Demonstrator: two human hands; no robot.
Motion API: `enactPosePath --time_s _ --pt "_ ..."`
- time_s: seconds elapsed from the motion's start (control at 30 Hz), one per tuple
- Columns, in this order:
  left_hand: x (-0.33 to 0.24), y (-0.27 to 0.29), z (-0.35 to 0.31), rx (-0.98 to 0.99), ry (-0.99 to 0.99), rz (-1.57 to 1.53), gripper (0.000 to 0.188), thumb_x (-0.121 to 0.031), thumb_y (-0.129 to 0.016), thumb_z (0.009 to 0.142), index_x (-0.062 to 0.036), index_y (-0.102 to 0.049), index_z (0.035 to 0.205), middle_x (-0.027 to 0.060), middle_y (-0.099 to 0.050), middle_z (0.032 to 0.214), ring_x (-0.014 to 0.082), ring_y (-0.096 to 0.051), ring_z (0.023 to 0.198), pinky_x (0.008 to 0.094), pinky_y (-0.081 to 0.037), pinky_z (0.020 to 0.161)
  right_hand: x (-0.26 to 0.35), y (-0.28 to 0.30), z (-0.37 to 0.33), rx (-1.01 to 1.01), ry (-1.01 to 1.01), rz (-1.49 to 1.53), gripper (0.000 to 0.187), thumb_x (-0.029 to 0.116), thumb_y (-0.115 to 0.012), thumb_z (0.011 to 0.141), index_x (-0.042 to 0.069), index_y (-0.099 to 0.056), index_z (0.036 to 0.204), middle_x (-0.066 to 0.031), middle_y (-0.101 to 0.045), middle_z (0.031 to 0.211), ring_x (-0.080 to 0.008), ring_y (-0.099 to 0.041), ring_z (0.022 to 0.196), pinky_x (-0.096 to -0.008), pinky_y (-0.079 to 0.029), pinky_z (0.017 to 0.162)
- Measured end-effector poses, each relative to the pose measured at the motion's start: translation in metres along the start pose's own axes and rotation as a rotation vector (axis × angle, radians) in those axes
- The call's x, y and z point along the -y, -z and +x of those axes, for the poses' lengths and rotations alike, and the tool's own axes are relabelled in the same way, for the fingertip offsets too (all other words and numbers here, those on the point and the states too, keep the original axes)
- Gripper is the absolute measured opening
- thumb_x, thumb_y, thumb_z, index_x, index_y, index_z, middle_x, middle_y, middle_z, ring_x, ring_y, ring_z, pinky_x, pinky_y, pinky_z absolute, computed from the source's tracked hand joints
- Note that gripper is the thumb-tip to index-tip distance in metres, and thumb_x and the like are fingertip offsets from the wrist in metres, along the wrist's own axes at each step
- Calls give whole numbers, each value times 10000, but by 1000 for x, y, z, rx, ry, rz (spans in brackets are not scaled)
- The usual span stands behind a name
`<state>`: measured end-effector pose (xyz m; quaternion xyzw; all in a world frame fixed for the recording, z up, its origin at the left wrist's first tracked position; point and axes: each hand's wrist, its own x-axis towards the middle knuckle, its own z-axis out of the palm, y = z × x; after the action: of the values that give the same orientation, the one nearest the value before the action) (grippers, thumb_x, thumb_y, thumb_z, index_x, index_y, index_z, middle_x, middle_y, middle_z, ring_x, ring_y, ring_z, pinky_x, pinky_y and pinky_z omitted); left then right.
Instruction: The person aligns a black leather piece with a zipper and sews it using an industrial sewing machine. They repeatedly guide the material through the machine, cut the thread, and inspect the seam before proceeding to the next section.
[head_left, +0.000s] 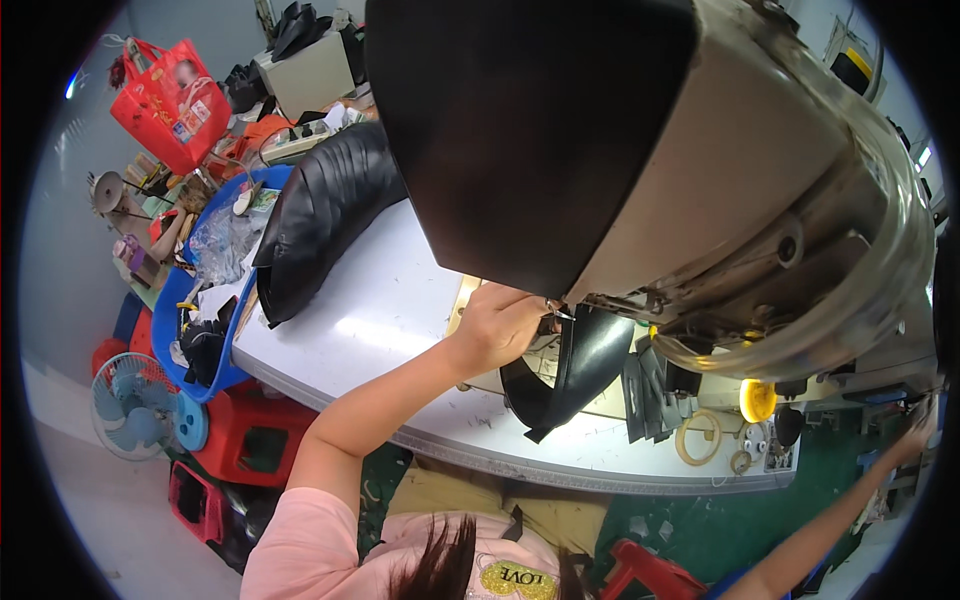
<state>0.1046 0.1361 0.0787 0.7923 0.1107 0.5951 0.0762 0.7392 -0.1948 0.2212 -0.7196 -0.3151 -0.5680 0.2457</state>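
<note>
My left hand [497, 325] is closed in a pinch beneath the sewing machine [730, 190], near its needle area. A small shiny tip shows at the fingertips; what they hold is too small to name. Right beside that hand, a curved black leather piece [592, 355] lies under the machine head, its near end hanging toward the table's front edge. My right hand [914, 430] reaches out to the machine's far right end. Its fingers are small and blurred there, so their grip does not show. The machine's large black panel [530, 130] hides much of the work spot.
Pleated black leather pieces [335, 215] lie on the white table [370, 300] at left. A blue bin [165, 340] with scraps stands beyond its left edge. Dark strips [648, 395] and a tape ring [698, 437] lie right of the work. A red stool [245, 435] and fan [135, 405] stand lower left.
</note>
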Motion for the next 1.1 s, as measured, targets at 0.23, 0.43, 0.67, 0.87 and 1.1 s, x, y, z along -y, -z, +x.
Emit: enactPosePath --time_s 0.23,0.43,0.67,0.87,1.1 --pt "2 0 -3 29 1 -11 204 143 -579 588 4 -567 735 108 -605 773 248 -578 652 296 -456 564 311 115 -141 360 268 646 171 -127 -479 711 -35 -581 812 -125 -582 801 -278 -565 747 -357 -457 691" --pt "11 -6 -20 41 180 -136 168 96 -614 604 5 -579 740 109 -596 774 246 -581 675 302 -469 573 318 117 -148 289 248 600 169 -140 -469 712 -48 -581 798 -130 -586 807 -275 -565 734 -353 -457 677" --pt "-11 11 -4 94 -56 25 140 37 -639 657 11 -602 790 114 -580 797 252 -588 733 301 -500 582 310 113 -148 322 251 649 218 -149 -452 726 -41 -587 858 -135 -583 824 -277 -567 784 -356 -459 709" --pt "-11 13 -6 145 -43 52 166 29 -643 663 -1 -614 824 118 -570 821 259 -591 758 299 -508 603 216 71 -83 -49 -43 488 218 151 -476 864 9 -563 1005 -92 -580 822 -174 -546 679 -289 -447 647" --pt "-12 12 -3 138 -39 34 166 36 -638 661 0 -614 822 120 -573 814 264 -590 756 305 -508 612 -33 -17 41 465 -324 507 350 301 -438 878 27 -553 1063 -96 -593 831 -162 -546 669 -274 -446 607"
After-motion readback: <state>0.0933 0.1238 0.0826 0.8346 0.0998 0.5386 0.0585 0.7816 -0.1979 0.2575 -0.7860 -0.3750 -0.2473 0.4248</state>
